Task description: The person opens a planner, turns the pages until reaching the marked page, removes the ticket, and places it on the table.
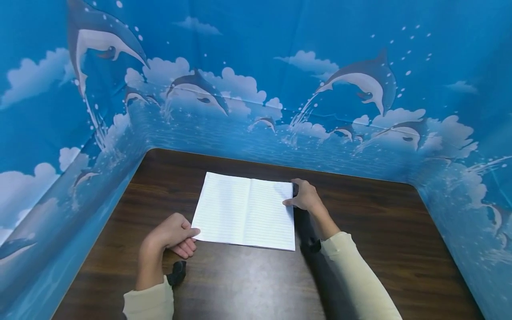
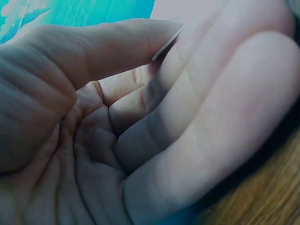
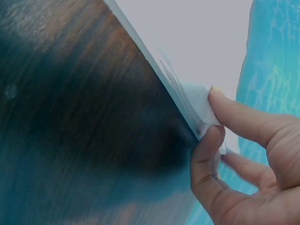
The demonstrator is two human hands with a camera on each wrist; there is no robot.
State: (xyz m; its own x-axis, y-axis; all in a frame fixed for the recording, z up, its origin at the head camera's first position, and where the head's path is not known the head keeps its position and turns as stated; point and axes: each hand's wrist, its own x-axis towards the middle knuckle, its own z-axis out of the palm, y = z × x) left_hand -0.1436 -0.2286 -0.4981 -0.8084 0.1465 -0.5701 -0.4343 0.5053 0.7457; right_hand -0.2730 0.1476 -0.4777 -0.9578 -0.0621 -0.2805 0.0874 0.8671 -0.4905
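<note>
An open notebook (image 1: 228,209) with lined white pages lies on the dark wooden table, its fold running down the middle. My left hand (image 1: 176,233) pinches its near left corner, thumb on top and the other fingers curled below. In the left wrist view, a thin sliver of the notebook's edge (image 2: 168,45) shows between thumb and fingers. At the far part of the right edge, my right hand (image 1: 306,195) pinches paper. The right wrist view shows a bent page (image 3: 199,101) between the fingertips, with the layered page edges beside it.
The brown wood-grain table (image 1: 248,284) has rounded far corners. A blue curtain (image 1: 248,53) printed with dolphins, clouds and water surrounds its back and sides. Black wrist devices, one of them a strap piece (image 1: 177,273), sit by the cream sleeves (image 1: 150,300).
</note>
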